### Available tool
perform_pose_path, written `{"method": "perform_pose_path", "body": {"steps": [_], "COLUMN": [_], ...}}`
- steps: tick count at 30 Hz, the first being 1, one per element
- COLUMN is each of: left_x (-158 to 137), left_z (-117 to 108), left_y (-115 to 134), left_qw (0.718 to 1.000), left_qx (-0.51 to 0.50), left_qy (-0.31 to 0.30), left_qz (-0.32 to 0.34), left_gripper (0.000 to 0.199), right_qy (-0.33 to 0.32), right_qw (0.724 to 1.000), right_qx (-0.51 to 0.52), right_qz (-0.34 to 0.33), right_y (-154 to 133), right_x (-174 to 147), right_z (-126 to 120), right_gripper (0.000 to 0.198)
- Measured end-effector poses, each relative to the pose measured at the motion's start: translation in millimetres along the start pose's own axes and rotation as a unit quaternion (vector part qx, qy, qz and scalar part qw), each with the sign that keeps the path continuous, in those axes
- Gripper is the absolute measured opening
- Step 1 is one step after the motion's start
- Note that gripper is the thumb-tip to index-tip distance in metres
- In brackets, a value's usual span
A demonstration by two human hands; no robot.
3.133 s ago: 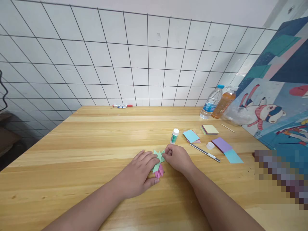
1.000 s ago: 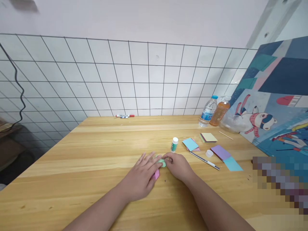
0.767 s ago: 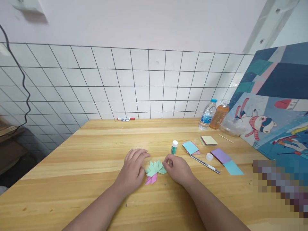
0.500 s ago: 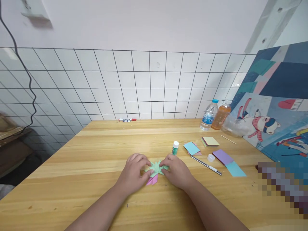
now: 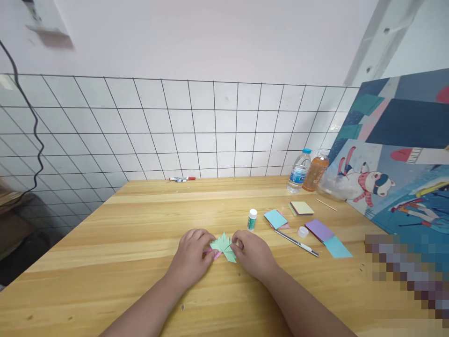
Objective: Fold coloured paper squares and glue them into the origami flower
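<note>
A folded paper piece (image 5: 223, 243) in light green lies low over the table between my hands, its points fanning out like petals. A pink folded part (image 5: 218, 255) shows at its lower left, partly covered by my fingers. My left hand (image 5: 192, 252) is closed on the left side of the folded paper, thumb in front and fingers behind. On the right, my right hand (image 5: 255, 253) is curled with thumb and fingertips pinched at the green edge. A glue stick (image 5: 251, 220) with a white cap stands upright just beyond my right hand.
To the right lie a utility knife (image 5: 296, 242), a small clear cap (image 5: 303, 231), blue paper squares (image 5: 276, 218), yellow-topped squares (image 5: 302, 208), and purple paper (image 5: 319, 230). A water bottle (image 5: 299, 173) and an orange drink bottle (image 5: 315, 173) stand at the back. Markers (image 5: 182, 179) lie by the wall.
The folded paper has turned between my hands: its pink part has gone from the bottom to the lower left, and a green point now slants down to the right. The view has shifted slightly.
</note>
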State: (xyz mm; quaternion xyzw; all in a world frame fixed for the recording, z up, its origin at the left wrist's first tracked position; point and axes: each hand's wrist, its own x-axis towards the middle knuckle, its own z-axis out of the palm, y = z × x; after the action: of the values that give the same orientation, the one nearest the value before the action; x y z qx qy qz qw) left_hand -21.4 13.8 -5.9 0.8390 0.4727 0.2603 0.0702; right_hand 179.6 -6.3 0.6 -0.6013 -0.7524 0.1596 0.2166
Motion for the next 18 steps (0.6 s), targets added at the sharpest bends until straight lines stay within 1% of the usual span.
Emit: {"method": "perform_pose_path", "body": {"steps": [4,6,10,12,15,16,18], "left_x": [-1.7,-1.9,0.1,1.3,0.9,-0.1,-3.5], "left_z": [3.4,3.6,-0.7,-4.0,-6.5,-6.4,-5.5], "left_y": [-2.6,-2.9,-2.2,-1.2,1.6,3.0,6.7], "left_qw": [1.000,1.000,1.000,1.000,0.995,0.992,0.986], "left_qx": [0.003,0.004,-0.003,-0.008,-0.002,0.006,0.027], "left_qy": [0.003,0.005,0.009,-0.015,-0.074,-0.092,-0.123], "left_qz": [-0.005,-0.005,-0.009,0.014,0.072,0.086,0.107], "left_gripper": [0.022,0.023,0.021,0.021,0.028,0.032,0.046], "right_qy": [-0.014,-0.024,-0.044,-0.053,-0.042,-0.036,-0.023], "right_qw": [0.999,0.998,0.995,0.993,0.991,0.991,0.992], "right_qx": [-0.007,-0.024,-0.058,-0.080,-0.099,-0.099,-0.094], "right_qz": [-0.050,-0.057,-0.066,-0.075,-0.085,-0.088,-0.087], "right_y": [1.2,0.2,-0.5,0.8,3.0,3.4,3.4], "right_x": [0.0,-1.0,-2.8,-2.6,-0.8,-0.1,0.7], "right_z": [-3.8,-3.9,-3.2,-3.2,-4.3,-5.1,-6.9], "right_gripper": [0.029,0.034,0.038,0.038,0.038,0.039,0.042]}}
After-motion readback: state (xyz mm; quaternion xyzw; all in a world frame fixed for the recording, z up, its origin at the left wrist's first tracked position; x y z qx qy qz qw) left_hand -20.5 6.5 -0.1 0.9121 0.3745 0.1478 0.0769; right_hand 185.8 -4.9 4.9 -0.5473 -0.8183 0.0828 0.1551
